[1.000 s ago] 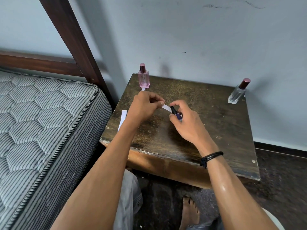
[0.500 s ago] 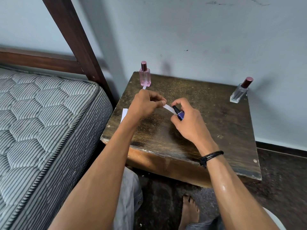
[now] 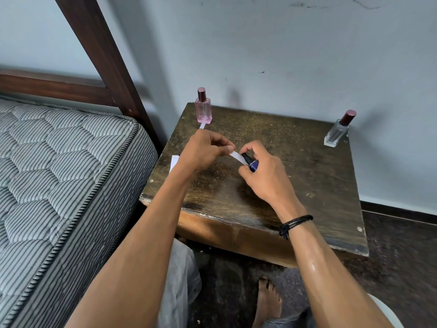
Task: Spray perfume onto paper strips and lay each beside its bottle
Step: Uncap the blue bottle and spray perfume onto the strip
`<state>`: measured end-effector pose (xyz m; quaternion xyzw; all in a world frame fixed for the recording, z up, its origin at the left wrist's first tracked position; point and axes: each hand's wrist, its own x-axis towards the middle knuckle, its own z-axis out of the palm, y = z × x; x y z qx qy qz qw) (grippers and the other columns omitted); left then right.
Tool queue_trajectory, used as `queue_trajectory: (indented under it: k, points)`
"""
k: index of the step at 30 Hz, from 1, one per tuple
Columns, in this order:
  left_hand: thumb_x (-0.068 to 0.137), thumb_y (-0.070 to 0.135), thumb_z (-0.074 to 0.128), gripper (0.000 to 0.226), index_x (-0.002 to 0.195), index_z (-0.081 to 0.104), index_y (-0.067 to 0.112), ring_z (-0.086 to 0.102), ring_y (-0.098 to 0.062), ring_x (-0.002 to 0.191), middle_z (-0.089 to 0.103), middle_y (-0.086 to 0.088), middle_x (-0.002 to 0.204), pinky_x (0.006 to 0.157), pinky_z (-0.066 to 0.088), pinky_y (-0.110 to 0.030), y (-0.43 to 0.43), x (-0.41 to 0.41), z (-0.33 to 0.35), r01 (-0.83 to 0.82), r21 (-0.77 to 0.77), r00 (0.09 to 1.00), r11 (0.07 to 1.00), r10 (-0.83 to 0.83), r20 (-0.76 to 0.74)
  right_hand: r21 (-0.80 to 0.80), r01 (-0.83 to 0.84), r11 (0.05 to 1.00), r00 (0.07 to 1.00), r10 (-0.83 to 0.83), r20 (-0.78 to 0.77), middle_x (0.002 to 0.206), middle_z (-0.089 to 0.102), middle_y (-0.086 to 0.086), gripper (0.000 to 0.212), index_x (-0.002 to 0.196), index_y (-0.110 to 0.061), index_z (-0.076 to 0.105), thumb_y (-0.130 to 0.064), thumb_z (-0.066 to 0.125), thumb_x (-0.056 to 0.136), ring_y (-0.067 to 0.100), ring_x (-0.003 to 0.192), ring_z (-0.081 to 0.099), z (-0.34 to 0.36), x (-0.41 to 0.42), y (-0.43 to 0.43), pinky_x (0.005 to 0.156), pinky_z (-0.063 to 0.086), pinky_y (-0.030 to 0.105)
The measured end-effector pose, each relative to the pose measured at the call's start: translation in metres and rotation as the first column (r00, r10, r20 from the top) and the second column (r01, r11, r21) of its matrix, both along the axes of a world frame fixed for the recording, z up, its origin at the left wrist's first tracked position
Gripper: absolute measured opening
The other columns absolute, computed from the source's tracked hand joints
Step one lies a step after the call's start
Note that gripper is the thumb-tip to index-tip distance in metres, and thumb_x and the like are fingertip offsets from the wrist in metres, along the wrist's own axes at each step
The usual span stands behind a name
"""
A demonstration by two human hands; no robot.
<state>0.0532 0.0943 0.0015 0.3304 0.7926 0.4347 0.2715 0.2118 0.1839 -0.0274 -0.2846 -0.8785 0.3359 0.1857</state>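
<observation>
Hardly anything has moved since a moment ago: both hands stay over the middle of the table (image 3: 307,181). The left hand (image 3: 203,150) pinches one end of a white paper strip (image 3: 237,157), which curves toward the black nozzle of a small dark-blue bottle (image 3: 252,165) gripped in the right hand (image 3: 264,176). A pink bottle (image 3: 203,110) stands at the back left corner with another strip (image 3: 202,125) lying just in front of it. A clear bottle (image 3: 335,133) stands at the back right.

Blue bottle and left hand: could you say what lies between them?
Head view: a white paper strip, pinched by the left hand, reaches the blue bottle.
</observation>
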Motion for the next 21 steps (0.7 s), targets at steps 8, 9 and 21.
queue_trajectory:
  k: [8,9,21]
  points:
    - [0.087,0.013,0.076,0.009,0.094,0.079,0.010,0.067,-0.005,0.080,0.077,-0.001,0.088,0.075,0.046,-0.018,-0.0015,0.0023,0.0031,-0.001,0.010,0.999,1.000,0.001,0.043,0.000,-0.007,1.000,1.000,0.007,-0.011,0.078,0.059,-0.005,0.030,0.118,-0.031,0.053,-0.021,0.069,0.094,0.016,0.062,0.056,-0.0003,-0.0003,-0.0006,0.056,0.047,0.035]
    - [0.087,0.013,0.076,0.009,0.094,0.079,0.010,0.067,-0.004,0.080,0.077,-0.001,0.088,0.075,0.045,-0.018,-0.0016,0.0022,0.0032,-0.001,0.009,0.999,1.000,0.000,0.044,0.001,-0.007,1.000,1.000,0.007,-0.011,0.078,0.059,-0.005,0.030,0.118,-0.031,0.053,-0.021,0.068,0.094,0.016,0.063,0.056,-0.0005,-0.0003,-0.0005,0.055,0.046,0.034]
    - [0.086,0.013,0.076,0.010,0.095,0.079,0.008,0.067,-0.003,0.078,0.077,-0.004,0.091,0.073,0.045,-0.015,-0.0027,0.0030,0.0056,-0.007,0.012,0.998,1.000,0.006,0.065,0.013,0.002,1.000,1.000,-0.002,-0.019,0.076,0.055,-0.006,0.027,0.116,-0.030,0.052,-0.022,0.068,0.095,0.016,0.062,0.052,-0.0041,-0.0016,0.0007,0.052,0.035,0.030]
